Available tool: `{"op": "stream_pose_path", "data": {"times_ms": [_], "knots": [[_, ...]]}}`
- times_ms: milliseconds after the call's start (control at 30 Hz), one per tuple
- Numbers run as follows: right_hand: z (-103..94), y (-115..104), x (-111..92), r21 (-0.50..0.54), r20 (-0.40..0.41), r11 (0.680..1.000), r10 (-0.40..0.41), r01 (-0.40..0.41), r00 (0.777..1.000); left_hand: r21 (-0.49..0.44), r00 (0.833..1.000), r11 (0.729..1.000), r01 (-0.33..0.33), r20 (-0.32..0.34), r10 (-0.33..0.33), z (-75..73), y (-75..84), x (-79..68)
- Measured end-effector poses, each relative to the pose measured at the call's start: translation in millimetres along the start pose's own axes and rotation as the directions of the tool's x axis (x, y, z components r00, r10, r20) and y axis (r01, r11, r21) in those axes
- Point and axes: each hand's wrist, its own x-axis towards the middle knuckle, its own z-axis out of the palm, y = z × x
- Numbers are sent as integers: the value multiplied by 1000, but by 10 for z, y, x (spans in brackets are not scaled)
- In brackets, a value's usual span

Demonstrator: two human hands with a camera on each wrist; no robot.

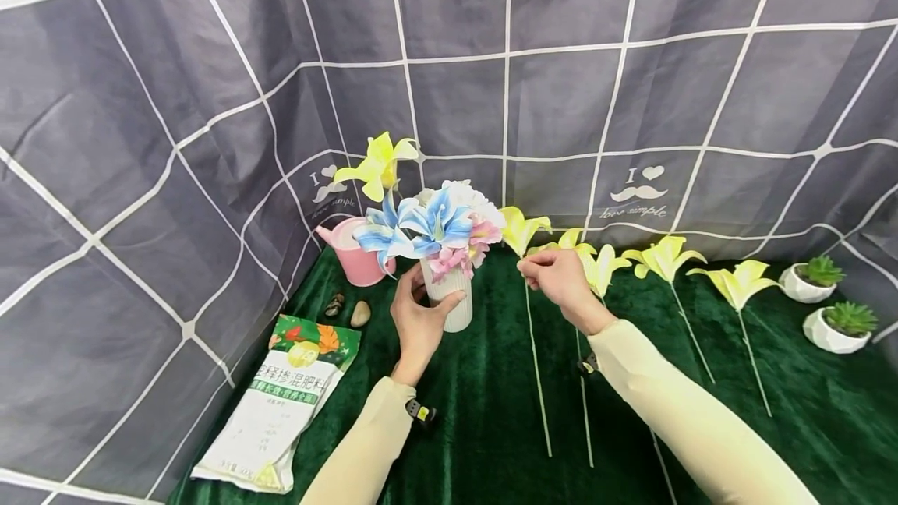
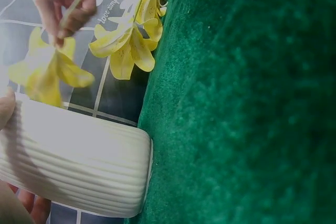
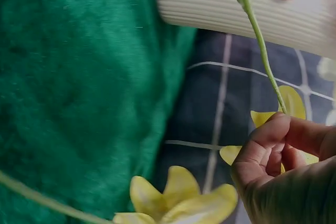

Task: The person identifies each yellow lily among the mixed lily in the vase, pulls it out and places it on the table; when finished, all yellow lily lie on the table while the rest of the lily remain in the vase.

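My left hand (image 1: 418, 318) grips a white ribbed vase (image 1: 457, 310) around its side, and the vase stands on the green cloth. Blue lilies (image 1: 438, 224), pink and white blooms (image 1: 473, 205) and one taller yellow lily (image 1: 379, 166) fill its mouth. To the right of the vase, my right hand (image 1: 561, 279) pinches another yellow lily (image 1: 522, 231) by the stem just below its bloom. That lily's long stem (image 1: 536, 372) hangs down toward me. The right wrist view shows thumb and forefinger closed on the green stem (image 3: 257, 30).
Several yellow lilies (image 1: 738, 284) lie on the green cloth (image 1: 491, 411) at the right. Two potted succulents (image 1: 838, 330) stand at the far right. A pink watering can (image 1: 358, 256), two stones (image 1: 361, 314) and a fertilizer bag (image 1: 273, 411) are on the left. A grey checked curtain (image 1: 561, 100) hangs behind.
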Motion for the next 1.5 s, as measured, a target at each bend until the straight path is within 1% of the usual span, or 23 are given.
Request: {"op": "stream_pose_path", "data": {"times_ms": [200, 300, 533, 733, 833, 1033, 1133, 1200, 1367, 1500], "knots": [[124, 169, 79, -137, 30, 989, 52, -48, 998, -25, 1000, 1000, 4, -9, -5, 8, -3, 6], [159, 217, 115, -187, 25, 980, 70, -64, 997, -18, 1000, 1000, -2, -10, 2, 15, -9, 9], [202, 278, 204, -290, 39, 956, 64, -49, 997, -1, 1000, 1000, -24, -7, 24, 27, -6, 20], [219, 322, 252, -377, 81, 923, 109, -71, 991, -14, 1000, 1000, -15, 7, 15, 31, -8, 20], [219, 326, 269, -410, 101, 910, 112, -61, 989, -14, 1000, 1000, -12, 8, 12, 33, -10, 17], [218, 340, 236, -488, 139, 873, 65, 11, 988, -2, 1000, 1000, 6, 15, -6, 21, -8, 9], [211, 358, 195, -514, 161, 856, 41, 48, 986, -5, 1000, 1000, -1, 13, 1, 13, -14, 12], [199, 359, 159, -524, 169, 850, 38, 56, 985, -4, 1000, 1000, -6, 12, 6, 12, -11, 12], [122, 283, 31, -507, 193, 856, -5, 104, 981, 2, 1000, 1000, -10, 12, 10, 12, -11, 2], [13, 124, -97, -469, 165, 876, -40, 114, 985, 6, 1000, 1000, -7, 9, 6, -1, -16, 0]]}}
